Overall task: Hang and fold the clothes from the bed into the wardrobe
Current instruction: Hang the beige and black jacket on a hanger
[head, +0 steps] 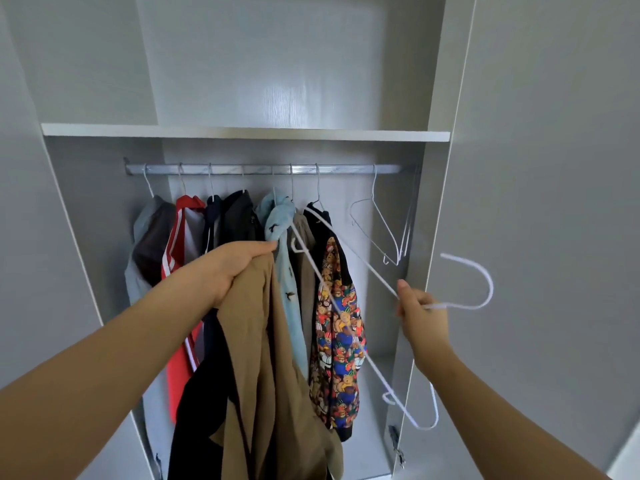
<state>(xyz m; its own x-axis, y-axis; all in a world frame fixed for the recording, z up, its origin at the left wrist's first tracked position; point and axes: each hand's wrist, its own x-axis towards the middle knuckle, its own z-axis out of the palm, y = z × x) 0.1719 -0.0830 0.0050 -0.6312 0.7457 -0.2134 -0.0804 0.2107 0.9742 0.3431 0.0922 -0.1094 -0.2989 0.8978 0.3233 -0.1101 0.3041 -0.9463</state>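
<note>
My left hand (231,271) grips a tan garment (266,375) by its top, and the cloth hangs down in front of the open wardrobe. My right hand (417,311) pinches a white wire hanger (465,282) at its neck, hook pointing right, frame slanting across the hung clothes. Behind them the metal rail (263,169) carries several garments on hangers: a grey one, a red one with white stripes (178,244), dark ones, a light blue shirt (282,237) and a teddy-bear print jacket (341,327).
Bare wire hangers (384,230) hang at the rail's right end. A white shelf (242,131) runs above the rail. The wardrobe door (540,202) stands open on the right, another panel on the left.
</note>
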